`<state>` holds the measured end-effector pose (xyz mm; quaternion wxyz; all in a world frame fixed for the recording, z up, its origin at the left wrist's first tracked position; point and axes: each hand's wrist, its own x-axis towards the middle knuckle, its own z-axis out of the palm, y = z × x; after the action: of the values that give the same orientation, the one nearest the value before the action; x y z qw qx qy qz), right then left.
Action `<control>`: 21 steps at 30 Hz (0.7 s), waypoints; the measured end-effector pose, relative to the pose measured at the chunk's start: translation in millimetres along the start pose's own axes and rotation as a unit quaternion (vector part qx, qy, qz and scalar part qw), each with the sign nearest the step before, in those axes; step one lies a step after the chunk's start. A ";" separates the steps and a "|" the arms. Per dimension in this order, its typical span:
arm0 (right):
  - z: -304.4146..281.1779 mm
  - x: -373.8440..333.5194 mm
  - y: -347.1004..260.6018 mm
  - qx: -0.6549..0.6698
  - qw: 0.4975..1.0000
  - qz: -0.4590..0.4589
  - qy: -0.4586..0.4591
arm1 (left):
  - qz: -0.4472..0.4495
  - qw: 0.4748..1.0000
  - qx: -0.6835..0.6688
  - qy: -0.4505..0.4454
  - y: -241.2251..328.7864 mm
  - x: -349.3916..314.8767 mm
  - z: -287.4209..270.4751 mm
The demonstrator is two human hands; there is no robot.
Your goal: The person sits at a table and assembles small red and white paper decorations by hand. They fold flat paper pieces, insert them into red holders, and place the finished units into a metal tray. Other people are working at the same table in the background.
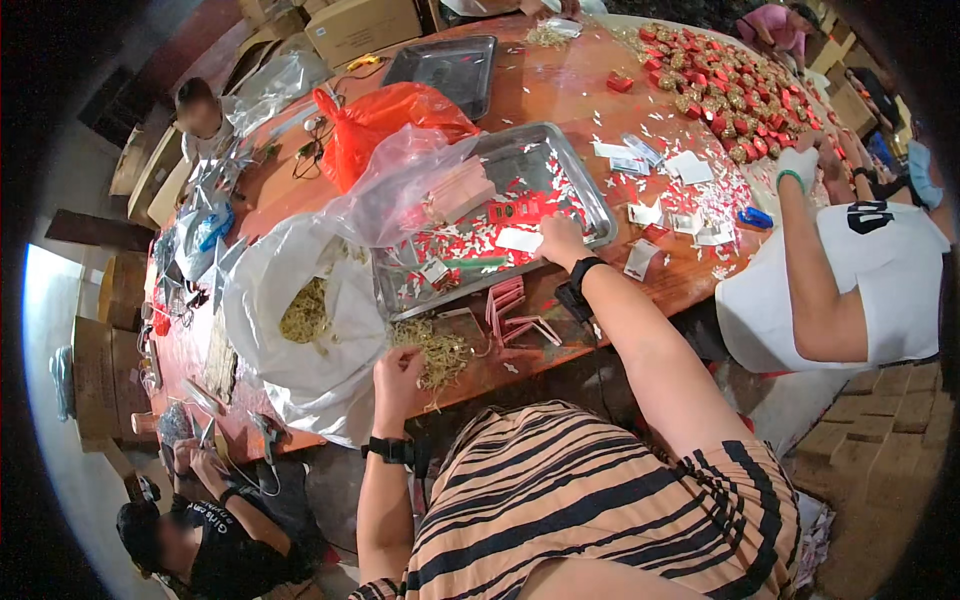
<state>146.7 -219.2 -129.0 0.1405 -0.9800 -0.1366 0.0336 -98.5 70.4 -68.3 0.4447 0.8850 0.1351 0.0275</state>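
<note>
My right hand (pixel 564 241) is closed over the near right part of a metal tray (pixel 600 212). Its fingertips meet the edge of a white card (pixel 519 240); whether they pinch it I cannot tell. Around the card lie a red folded paper piece (pixel 516 209) and many small red and white scraps. My left hand (pixel 399 371) is closed beside a heap of gold-coloured cords (pixel 440 356) at the table's near edge. What its fingers hold, if anything, is too small to make out. Pink folded card strips (pixel 507 302) lie between my hands.
A white sack (pixel 262 290) with gold cords stands left, near a red plastic bag (pixel 385 118). A dark tray (pixel 482 82) lies beyond. Red-and-gold pieces (pixel 735 110) pile up far right. A blue object (pixel 754 217) lies right. Other people work around the table (pixel 545 95).
</note>
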 end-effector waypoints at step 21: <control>-53.1 -77.9 -81.6 0.617 0.786 -0.027 0.006 | -0.060 0.858 -0.500 -0.098 100.0 72.8 63.1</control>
<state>56.4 -179.7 -52.7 0.7170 -0.6806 -0.1121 0.1007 3.7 -16.4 -32.1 0.8391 0.5319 0.1117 -0.0222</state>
